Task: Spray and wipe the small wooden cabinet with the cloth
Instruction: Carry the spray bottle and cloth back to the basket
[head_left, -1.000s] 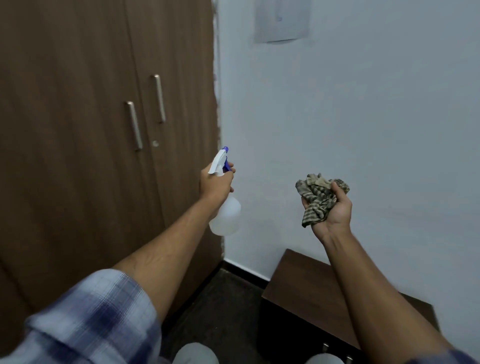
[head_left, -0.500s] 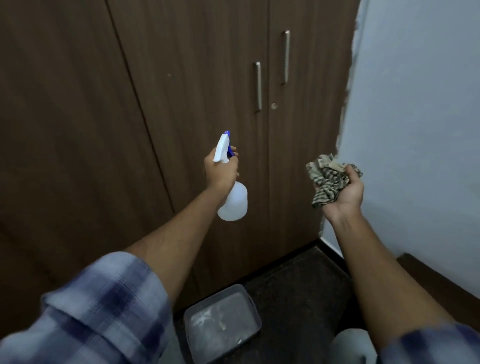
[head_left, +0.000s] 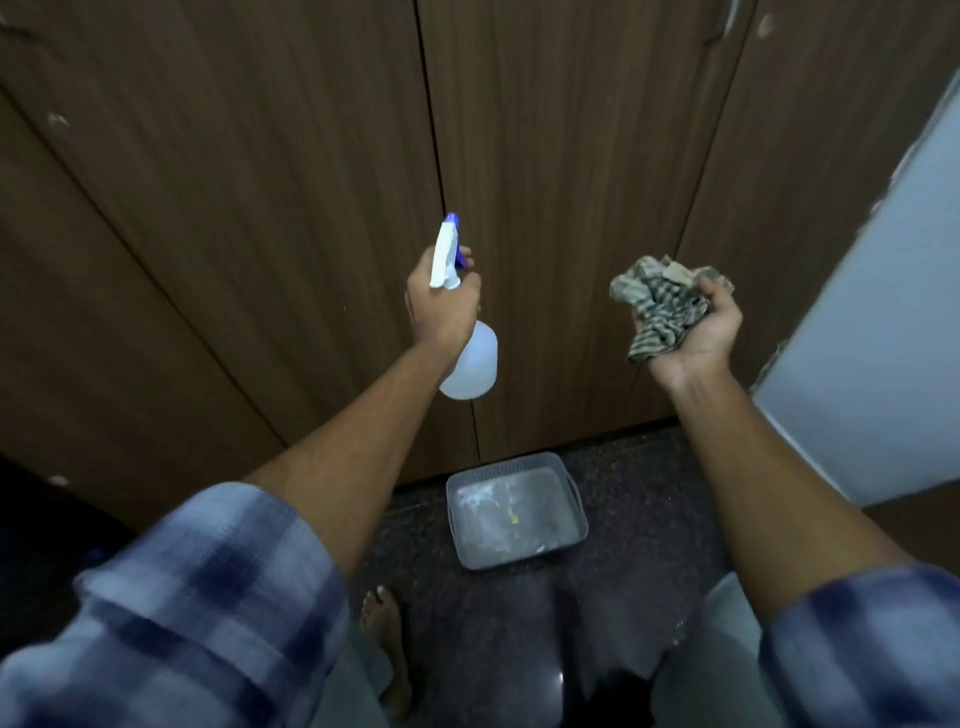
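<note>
My left hand (head_left: 441, 301) grips a translucent white spray bottle (head_left: 470, 358) with a white and blue trigger head, its nozzle pointing up and away toward the wardrobe doors. My right hand (head_left: 696, 338) is held palm up and closed around a crumpled striped grey-beige cloth (head_left: 662, 304). Both hands hang in the air in front of tall dark wooden wardrobe doors (head_left: 260, 208). A thin strip of the small wooden cabinet (head_left: 914, 512) shows at the right edge, below the wall.
A grey plastic basket (head_left: 517, 512) sits on the dark speckled floor (head_left: 639, 519) at the foot of the doors. A pale blue-white wall (head_left: 883, 338) stands to the right. My bare foot (head_left: 384, 623) is on the floor below the basket.
The view has swung left and down: the wall and small cabinet slid to the right edge, and the wardrobe doors and floor basket came into the middle. Both hands keep their grips.
</note>
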